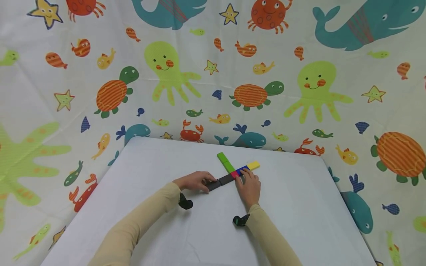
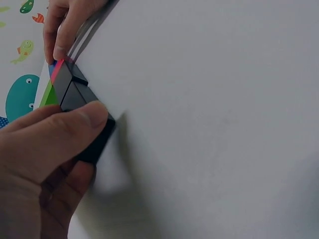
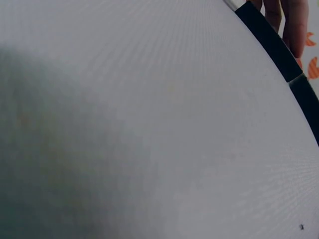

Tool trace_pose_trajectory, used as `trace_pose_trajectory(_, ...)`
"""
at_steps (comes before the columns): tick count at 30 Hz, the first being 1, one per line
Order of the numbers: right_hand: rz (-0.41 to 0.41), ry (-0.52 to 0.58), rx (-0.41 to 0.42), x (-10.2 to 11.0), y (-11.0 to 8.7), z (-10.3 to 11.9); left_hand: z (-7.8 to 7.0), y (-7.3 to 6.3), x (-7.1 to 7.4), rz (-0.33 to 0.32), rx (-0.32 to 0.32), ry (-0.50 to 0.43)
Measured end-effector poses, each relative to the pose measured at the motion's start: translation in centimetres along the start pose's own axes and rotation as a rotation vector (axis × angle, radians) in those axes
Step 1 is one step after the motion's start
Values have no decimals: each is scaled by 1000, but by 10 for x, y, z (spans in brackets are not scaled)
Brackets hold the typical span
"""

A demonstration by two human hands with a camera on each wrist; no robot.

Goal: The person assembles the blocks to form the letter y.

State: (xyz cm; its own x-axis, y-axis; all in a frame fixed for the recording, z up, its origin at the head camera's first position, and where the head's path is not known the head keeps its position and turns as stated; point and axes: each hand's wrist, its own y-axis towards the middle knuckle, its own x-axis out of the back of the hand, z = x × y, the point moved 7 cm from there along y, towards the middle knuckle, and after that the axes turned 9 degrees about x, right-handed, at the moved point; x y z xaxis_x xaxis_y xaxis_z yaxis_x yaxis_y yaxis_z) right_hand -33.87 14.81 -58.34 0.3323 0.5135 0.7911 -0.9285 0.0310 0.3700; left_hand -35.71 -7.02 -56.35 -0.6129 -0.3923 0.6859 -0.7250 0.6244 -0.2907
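Note:
On the white table, flat blocks lie end to end in a slanting row. My left hand (image 1: 196,181) pinches the end black block (image 1: 214,185) between thumb and fingers. A second black block (image 1: 227,180) continues the row, with a thin seam between the two. Beyond it come a small red block (image 1: 234,174), a blue block (image 1: 243,169) and a yellow block (image 1: 254,165) at the far right end. Two green blocks (image 1: 225,162) branch up and left from the red one. My right hand (image 1: 250,188) grips at the blue block, thumb beside the red one.
The white tabletop (image 1: 293,207) spreads around the blocks. Behind it hangs a cloth (image 1: 206,111) printed with sea animals. A black wrist device (image 1: 185,201) sits at the left cuff and a similar wrist device (image 1: 241,220) at the right.

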Motion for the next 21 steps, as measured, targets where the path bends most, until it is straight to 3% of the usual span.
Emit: trace_pose_trajectory(21,-20,-12,15,-1,1,-2,-2,2,3,15,15,-15)
